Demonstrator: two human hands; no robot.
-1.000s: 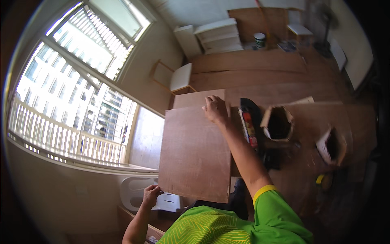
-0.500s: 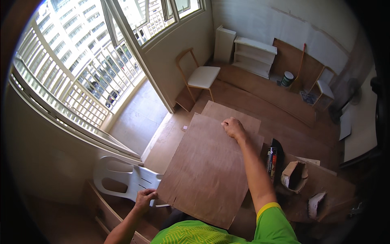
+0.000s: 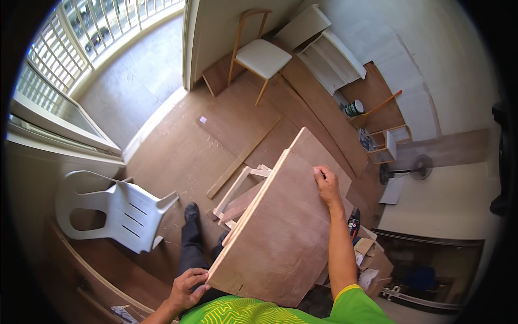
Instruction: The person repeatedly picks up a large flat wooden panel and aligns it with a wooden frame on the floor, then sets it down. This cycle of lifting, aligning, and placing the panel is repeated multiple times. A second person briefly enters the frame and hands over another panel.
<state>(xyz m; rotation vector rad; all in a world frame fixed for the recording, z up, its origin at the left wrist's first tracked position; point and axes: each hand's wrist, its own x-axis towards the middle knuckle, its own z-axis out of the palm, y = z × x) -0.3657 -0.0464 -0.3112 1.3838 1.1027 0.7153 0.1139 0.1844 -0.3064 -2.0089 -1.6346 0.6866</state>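
Compared with half a second ago, the view swings: the plywood panel (image 3: 280,232) shows its layered left edge, and a wooden frame (image 3: 237,197) appears left of it, so that side now lies open for checking. The panel sits near the middle, covering part of a lower sheet (image 3: 318,149). The left hand (image 3: 186,289) pinches its near left corner; the right hand (image 3: 328,186) curls at its far edge (whether gripping, I cannot tell). Far right stands a pail (image 3: 354,109); nearer are cartons (image 3: 380,264), contents hidden.
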